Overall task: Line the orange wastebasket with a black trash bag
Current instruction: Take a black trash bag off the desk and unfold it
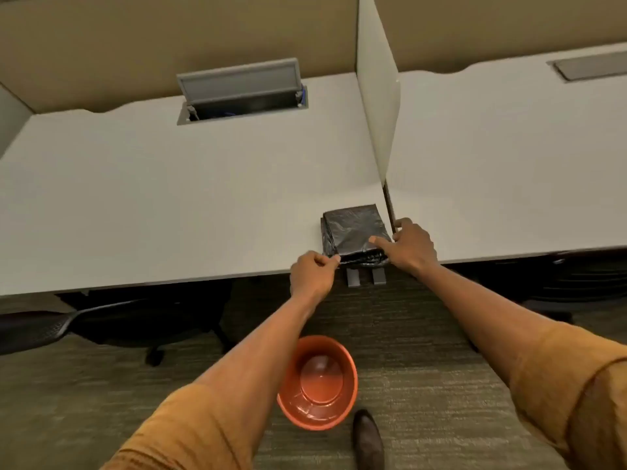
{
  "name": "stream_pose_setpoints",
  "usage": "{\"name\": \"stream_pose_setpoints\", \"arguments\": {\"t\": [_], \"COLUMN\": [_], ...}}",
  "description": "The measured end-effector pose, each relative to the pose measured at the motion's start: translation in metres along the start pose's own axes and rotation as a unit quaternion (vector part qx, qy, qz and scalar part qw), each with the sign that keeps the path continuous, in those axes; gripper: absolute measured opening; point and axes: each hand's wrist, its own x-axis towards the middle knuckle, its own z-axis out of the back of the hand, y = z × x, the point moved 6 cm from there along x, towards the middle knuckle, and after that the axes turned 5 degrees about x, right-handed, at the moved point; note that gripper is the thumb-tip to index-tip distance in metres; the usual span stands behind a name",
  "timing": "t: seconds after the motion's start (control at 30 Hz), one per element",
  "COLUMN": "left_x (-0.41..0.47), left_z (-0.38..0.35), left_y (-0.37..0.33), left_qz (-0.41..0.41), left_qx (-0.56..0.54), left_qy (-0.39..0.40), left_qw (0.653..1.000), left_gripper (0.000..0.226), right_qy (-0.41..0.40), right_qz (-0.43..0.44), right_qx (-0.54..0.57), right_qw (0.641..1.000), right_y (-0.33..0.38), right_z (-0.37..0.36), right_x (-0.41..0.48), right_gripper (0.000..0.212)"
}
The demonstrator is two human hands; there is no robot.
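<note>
Head view looks down over a pale surface (169, 205) split by an upright white divider (376, 106). A folded stack of black trash bags (353, 228) lies at the surface's near edge, just left of the divider's foot, with its front lip hanging slightly over that edge. The left hand (314, 274) is closed in a pinch at the stack's near-left corner, thumb and forefinger pressed together on the plastic (how much film it holds is too small to tell). The right hand (412, 247) lies spread on the stack's right side, forefinger pressing flat on the top sheet and the other fingers curled by the divider's base; it is open and grips nothing. Both forearms come out of mustard sleeves (190, 432).

The orange wastebasket (317, 381) stands upright on the carpeted floor (424, 385) below the hands, well apart from the bags, its mouth showing no liner. A dark shoe (368, 439) sits just beside its near rim. A black chair (40, 327) is tucked under the surface's left part, and a cable hatch (241, 91) stands raised near the far edge.
</note>
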Motion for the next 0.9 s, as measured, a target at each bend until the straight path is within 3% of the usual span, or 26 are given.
{"name": "stream_pose_setpoints", "arguments": {"t": [0.17,0.3,0.43,0.53,0.7,0.9], "left_x": [0.027,0.037,0.037,0.03,0.012,-0.021], "left_z": [0.001,-0.008,-0.014,-0.013,-0.01,-0.005], "left_y": [-0.015,-0.021,-0.024,-0.022,-0.014,-0.006], "left_qz": [0.048,0.069,0.087,0.104,0.124,0.196], "left_qx": [-0.031,-0.006,-0.047,-0.088,-0.203,-0.406], "left_qy": [-0.046,-0.053,-0.049,-0.033,-0.019,0.072], "left_qw": [0.997,0.996,0.994,0.99,0.971,0.89], "left_gripper": [0.032,0.031,0.031,0.038,0.054,0.048], "right_qy": [0.023,-0.014,-0.047,-0.029,0.041,0.119], "right_qz": [-0.042,-0.043,-0.073,-0.083,-0.074,-0.052], "right_qx": [0.016,0.025,0.145,0.274,0.425,0.532], "right_qw": [0.999,0.999,0.986,0.958,0.901,0.837], "right_y": [-0.012,-0.013,-0.023,-0.029,-0.025,-0.016], "right_z": [-0.014,-0.023,-0.029,-0.031,-0.025,-0.02], "right_x": [0.022,0.031,0.031,0.021,-0.008,-0.05], "right_gripper": [0.083,0.062,0.026,0.007,0.027,0.039]}}
